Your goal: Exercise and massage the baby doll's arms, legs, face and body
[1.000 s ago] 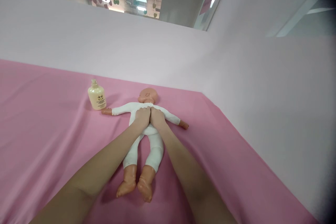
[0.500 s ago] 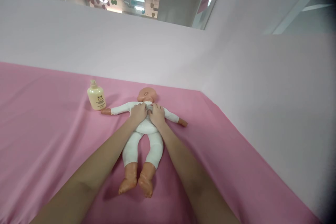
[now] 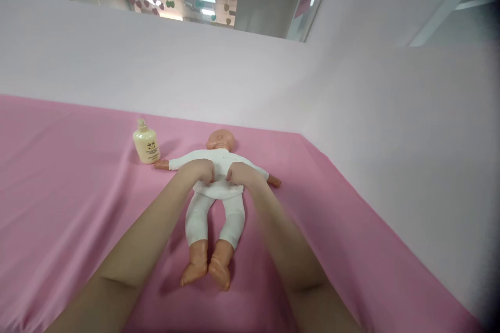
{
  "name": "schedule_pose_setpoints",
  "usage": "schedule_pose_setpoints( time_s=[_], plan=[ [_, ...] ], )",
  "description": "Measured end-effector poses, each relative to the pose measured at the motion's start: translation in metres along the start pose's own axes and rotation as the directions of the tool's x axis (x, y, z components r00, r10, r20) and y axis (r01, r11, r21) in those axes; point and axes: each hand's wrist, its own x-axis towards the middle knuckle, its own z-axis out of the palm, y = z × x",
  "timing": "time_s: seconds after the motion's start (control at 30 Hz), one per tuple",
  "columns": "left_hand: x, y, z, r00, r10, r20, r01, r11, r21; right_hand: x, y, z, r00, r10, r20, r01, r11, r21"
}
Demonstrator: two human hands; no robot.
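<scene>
Two hands are laid on the doll (image 3: pixel 216 187), which lies face up on the pink sheet (image 3: pixel 70 177), head toward the far wall. Left hand (image 3: pixel 200 170) and right hand (image 3: pixel 239 174) are curled, fingers bent down onto the white suit at chest level; whether cloth is pinched cannot be told. Half a second ago the hands were touching over the upper chest; now they are parted, with a gap of suit shown between them, each shifted outward toward a shoulder. Judged as an outward stroke across the chest.

Bottle (image 3: pixel 146 142) stands upright just beside the doll's outstretched hand, near the left hand. Wall (image 3: pixel 234 78) closes the far side, well apart from the head. Sheet is open on both sides; right edge is further off.
</scene>
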Motion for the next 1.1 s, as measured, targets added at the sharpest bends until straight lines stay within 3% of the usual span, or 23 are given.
schedule_pose_setpoints(
  time_s=[0.07,0.13,0.2,0.33,0.47,0.67,0.83,0.97,1.1],
  plan=[
    [0.002,0.005,0.002,0.997,-0.027,0.073,0.025,0.999,0.027,0.002,-0.002,0.000,0.995,-0.028,0.099,0.031,0.999,-0.036],
    [0.005,0.006,0.004,0.997,-0.056,0.060,0.054,0.998,0.042,0.003,-0.004,-0.001,0.988,-0.053,0.146,0.063,0.996,-0.062],
    [0.009,0.004,0.006,0.997,-0.063,0.044,0.060,0.996,0.064,0.003,-0.004,-0.003,0.988,-0.067,0.137,0.075,0.995,-0.060],
    [0.017,-0.004,0.012,0.999,0.032,0.036,-0.035,0.997,0.068,0.004,-0.001,0.001,0.995,-0.061,0.077,0.064,0.997,-0.038],
    [0.025,-0.007,0.022,0.992,0.003,-0.125,0.000,1.000,0.026,0.008,0.003,0.013,0.999,-0.041,0.000,0.041,0.999,-0.006],
    [0.044,-0.007,0.048,0.935,-0.076,-0.345,0.056,0.996,-0.068,0.023,0.009,0.037,0.993,-0.002,-0.116,0.008,0.999,0.050],
    [0.052,-0.014,0.057,0.908,-0.132,-0.397,0.082,0.987,-0.140,0.035,0.017,0.055,0.963,-0.003,-0.271,0.019,0.998,0.058],
    [0.053,-0.015,0.058,0.910,-0.180,-0.373,0.131,0.979,-0.154,0.035,0.015,0.059,0.943,0.086,-0.322,-0.069,0.995,0.066],
    [0.055,-0.014,0.062,0.923,-0.185,-0.337,0.145,0.980,-0.139,0.032,0.013,0.056,0.945,0.257,-0.201,-0.240,0.965,0.102]
  ],
)
